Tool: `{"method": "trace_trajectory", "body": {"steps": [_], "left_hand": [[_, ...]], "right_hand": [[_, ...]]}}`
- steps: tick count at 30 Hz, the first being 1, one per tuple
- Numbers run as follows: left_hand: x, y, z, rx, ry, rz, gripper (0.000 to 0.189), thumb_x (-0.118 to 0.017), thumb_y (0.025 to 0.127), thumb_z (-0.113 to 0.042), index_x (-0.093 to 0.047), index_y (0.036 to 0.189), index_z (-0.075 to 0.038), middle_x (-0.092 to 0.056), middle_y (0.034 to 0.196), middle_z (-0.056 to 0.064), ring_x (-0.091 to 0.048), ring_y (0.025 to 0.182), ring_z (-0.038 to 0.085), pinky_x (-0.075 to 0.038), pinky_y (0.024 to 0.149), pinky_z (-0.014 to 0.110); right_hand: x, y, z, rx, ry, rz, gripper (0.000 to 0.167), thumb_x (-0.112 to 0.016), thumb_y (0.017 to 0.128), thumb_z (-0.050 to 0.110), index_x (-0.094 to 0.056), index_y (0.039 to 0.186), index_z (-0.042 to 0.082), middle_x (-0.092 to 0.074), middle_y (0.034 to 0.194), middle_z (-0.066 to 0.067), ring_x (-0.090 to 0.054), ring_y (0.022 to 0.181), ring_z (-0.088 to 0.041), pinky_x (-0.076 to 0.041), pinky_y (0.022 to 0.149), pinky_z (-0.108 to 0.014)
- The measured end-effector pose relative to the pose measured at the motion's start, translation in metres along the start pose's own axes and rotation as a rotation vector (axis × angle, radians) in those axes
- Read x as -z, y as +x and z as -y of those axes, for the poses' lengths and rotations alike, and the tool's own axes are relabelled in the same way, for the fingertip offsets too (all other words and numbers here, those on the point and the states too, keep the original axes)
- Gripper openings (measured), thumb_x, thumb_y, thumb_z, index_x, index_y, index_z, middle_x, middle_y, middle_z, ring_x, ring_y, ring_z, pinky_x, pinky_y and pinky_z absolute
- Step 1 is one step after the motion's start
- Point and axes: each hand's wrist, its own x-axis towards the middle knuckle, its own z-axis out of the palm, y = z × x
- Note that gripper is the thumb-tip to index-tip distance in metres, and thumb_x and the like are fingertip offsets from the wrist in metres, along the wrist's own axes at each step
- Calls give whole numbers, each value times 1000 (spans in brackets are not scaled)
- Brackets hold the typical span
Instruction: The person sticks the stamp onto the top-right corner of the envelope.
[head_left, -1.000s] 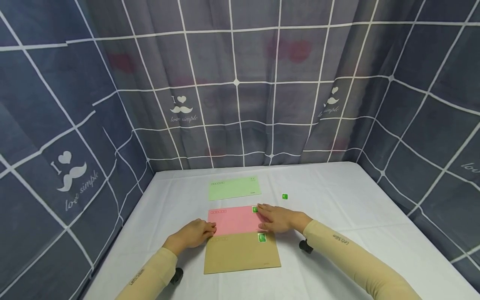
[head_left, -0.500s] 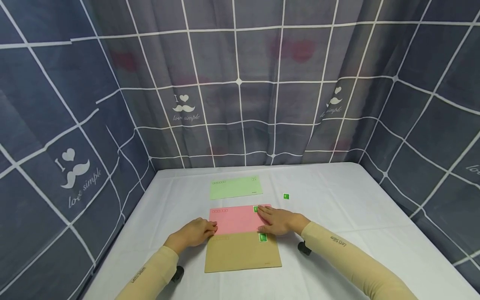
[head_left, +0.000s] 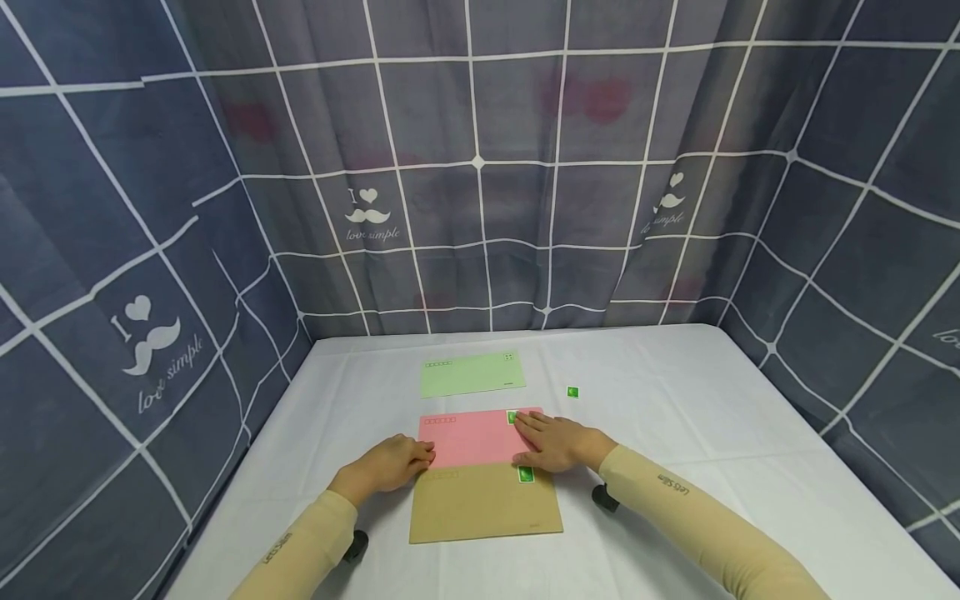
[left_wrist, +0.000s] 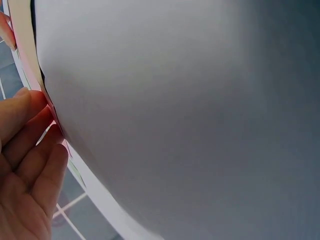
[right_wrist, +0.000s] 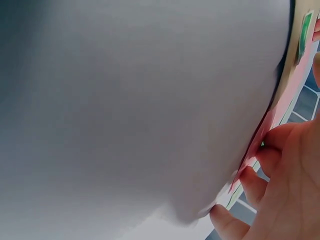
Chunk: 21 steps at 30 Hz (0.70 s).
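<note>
A pink envelope (head_left: 468, 440) lies on the table, its lower edge meeting a brown envelope (head_left: 483, 510) in the head view. My left hand (head_left: 388, 463) rests at the pink one's left edge, fingertips on the paper; the left wrist view shows those fingers (left_wrist: 50, 175) relaxed along the edge. Flat over the pink envelope's right end lies my right hand (head_left: 558, 442), its fingertips right at a green stamp (head_left: 512, 417) in the upper corner and partly covering it. Another green stamp (head_left: 526, 474) sits on the brown envelope's upper right corner.
Farther back lies a light green envelope (head_left: 472, 375). A loose green stamp (head_left: 573, 392) is to its right on the white tablecloth (head_left: 675, 400). Dark checked curtains (head_left: 517, 200) enclose the table at the back and sides.
The head view has shifted slightly. Both hands stay at the pink envelope, with the right fingertips barely moving at its stamp.
</note>
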Motion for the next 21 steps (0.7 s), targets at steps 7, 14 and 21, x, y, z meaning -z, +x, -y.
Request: {"method": "trace_trajectory", "body": {"steps": [7,14,21], "left_hand": [[-1,0,3,-15,3,-5,28,-62,98,-10,-70,123,1,-64,134,18,-63,122,38,-52,102,49],[0,1,1,13,-18,1,28,-62,99,-9,-70,123,1,-64,135,18,-62,124,38,-52,103,49],[-1,2,1,-11,32,-19,27,-63,97,-9,-71,122,1,-66,133,17,-64,120,38,-54,100,49]], "right_hand": [[0,2,-1,4,13,9,84,-34,98,71,-25,161,17,-22,168,0,-18,156,-23,-27,125,-46],[4,-2,-5,26,96,3,84,-33,99,70,-21,161,14,-18,169,-2,-17,156,-22,-25,126,-42],[7,-3,-18,47,257,-48,81,-35,103,62,-22,160,6,-21,168,-9,-18,156,-26,-22,127,-43]]}}
